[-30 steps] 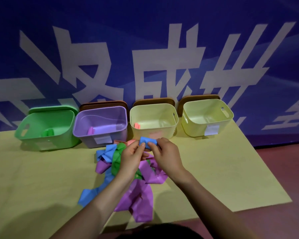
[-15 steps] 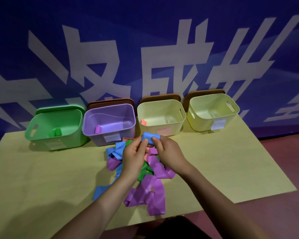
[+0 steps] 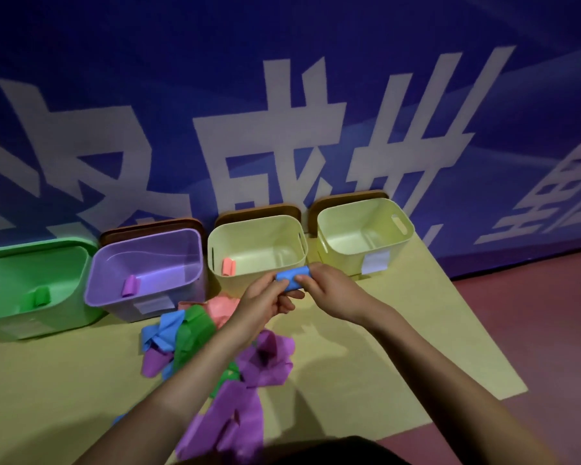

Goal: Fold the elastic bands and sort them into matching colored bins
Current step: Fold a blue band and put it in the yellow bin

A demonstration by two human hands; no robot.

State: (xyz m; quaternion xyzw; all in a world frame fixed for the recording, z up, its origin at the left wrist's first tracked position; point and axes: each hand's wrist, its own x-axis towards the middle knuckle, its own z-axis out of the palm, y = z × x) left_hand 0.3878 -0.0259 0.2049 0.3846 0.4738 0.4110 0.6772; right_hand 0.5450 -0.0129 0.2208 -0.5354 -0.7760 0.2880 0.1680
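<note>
While both hands hold it above the yellow counter (image 3: pixel 366 364), the rolled blue elastic band (image 3: pixel 294 278) hangs just in front of the two pale yellow plastic bins. The left hand (image 3: pixel 265 302) pinches its left end with curled fingers, and the right hand (image 3: pixel 329 290) grips its right end, thumb on the near side. Along the counter's far edge stand four bins: a green plastic bin (image 3: pixel 0 297) with a green roll inside, a purple plastic bin (image 3: pixel 114 260) with a purple roll, a pale yellow bin (image 3: pixel 215 236) with a pink roll, and a second pale yellow bin (image 3: pixel 406 229) at the far right corner. A loose heap of purple, green, blue and pink bands (image 3: pixel 195 333) lies mid-counter under the left forearm, reaching towards the near edge.
</note>
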